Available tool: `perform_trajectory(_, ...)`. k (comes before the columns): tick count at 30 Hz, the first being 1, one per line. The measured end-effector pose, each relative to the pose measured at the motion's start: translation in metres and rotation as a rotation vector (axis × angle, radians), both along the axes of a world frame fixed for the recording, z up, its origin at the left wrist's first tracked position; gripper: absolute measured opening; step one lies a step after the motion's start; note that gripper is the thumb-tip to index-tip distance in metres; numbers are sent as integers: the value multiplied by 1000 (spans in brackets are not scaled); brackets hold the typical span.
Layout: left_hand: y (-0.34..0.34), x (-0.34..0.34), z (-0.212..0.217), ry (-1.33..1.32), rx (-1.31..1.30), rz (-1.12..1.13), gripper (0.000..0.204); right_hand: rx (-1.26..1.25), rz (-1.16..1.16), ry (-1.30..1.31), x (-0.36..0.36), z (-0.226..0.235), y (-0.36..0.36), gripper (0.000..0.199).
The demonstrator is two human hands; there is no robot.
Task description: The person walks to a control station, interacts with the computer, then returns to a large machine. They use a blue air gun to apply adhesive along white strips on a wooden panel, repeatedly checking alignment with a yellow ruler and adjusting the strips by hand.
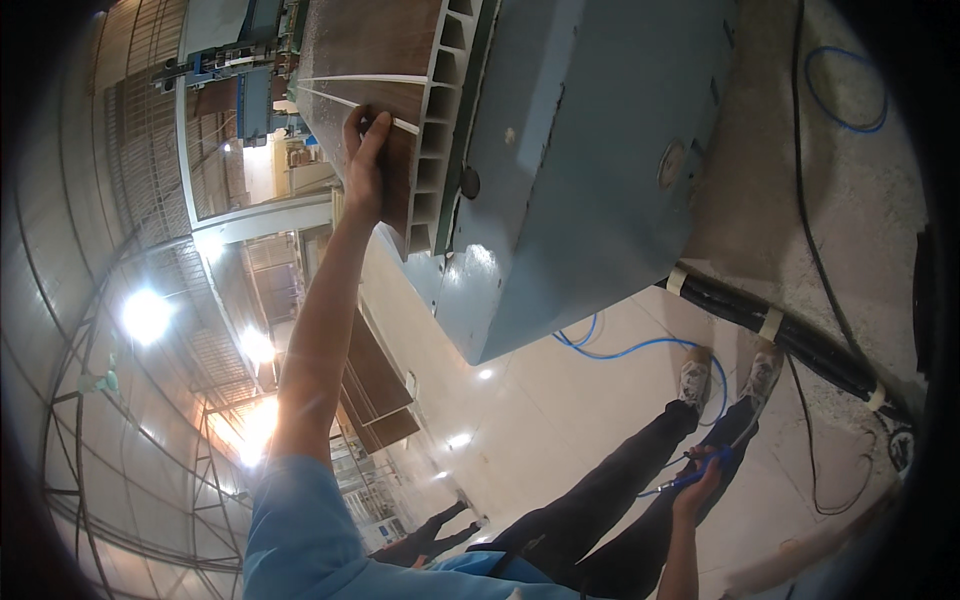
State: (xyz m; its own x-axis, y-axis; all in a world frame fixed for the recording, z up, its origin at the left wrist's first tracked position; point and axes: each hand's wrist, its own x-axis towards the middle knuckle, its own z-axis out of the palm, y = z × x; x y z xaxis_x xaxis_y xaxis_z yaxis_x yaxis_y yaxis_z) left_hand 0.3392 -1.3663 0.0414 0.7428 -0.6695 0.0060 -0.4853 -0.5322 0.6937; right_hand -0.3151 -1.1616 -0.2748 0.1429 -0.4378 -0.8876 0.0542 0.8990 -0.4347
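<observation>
My left hand [366,160] reaches over a brown hollow-core panel [400,100], whose cut end shows a row of square cells. Its thumb and fingers close at a thin white strip [405,125] running across the panel face; the fingertips are partly hidden. A second white strip [370,78] lies beyond it. The panel rests on a blue-grey metal machine body [590,180]. Down beside my leg, my right hand [698,490] is wrapped round a blue air blow gun [690,472] with a thin nozzle, joined to a blue hose [640,350].
A thick black taped cable bundle [735,305] crosses the floor by my shoes [695,378]. A thin black cable [805,200] and a coiled blue hose [850,128] lie beyond the machine. Brown panels [375,385] are stacked behind my left arm. Another person's legs [430,535] show farther off.
</observation>
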Motion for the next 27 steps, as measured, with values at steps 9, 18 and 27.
perform_trajectory(9, -3, -2, 0, -29, 10, -5, 70, 5, -30, -20, 0, 6, -4, 58)
perform_trajectory(18, -7, -3, -1, -93, 25, -37, 79, -97, -89, 11, 1, 6, -12, 59)
perform_trajectory(27, -14, 2, -3, -23, 5, -102, 81, -72, 31, 40, 80, -21, -27, 64)
